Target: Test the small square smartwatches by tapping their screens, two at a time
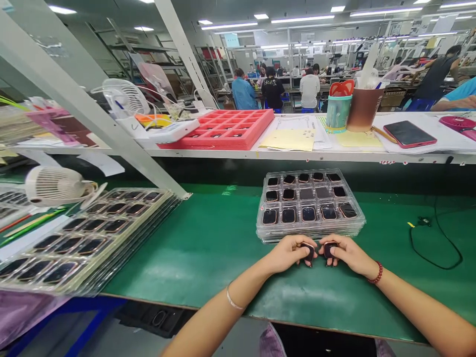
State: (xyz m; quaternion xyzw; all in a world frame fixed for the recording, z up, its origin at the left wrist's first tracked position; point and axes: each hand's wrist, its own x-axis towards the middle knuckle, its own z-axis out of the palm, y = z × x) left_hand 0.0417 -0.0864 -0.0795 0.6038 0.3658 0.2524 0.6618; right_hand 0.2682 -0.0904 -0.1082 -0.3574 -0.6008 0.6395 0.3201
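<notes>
My left hand (pixel 288 255) is closed around a smartwatch (pixel 308 252) with a dark square screen, thumb on its face. A second smartwatch (pixel 329 249) of the same look sits in my right hand (pixel 347 254), pinched between thumb and fingers. The two hands are close together, just above the green mat. Right behind them stands a stack of clear plastic trays (pixel 266 233); its top tray holds several watches with dark screens in three rows. Two pockets in the middle row look greyer than the others.
Another tall stack of watch trays (pixel 122 258) stands at the left, by a white fan (pixel 52 186). A black cable (pixel 435 265) lies at the right. The shelf (pixel 223 154) above carries a red foam tray (pixel 219 141), papers, cups and a phone (pixel 409 134). Other people sit far back.
</notes>
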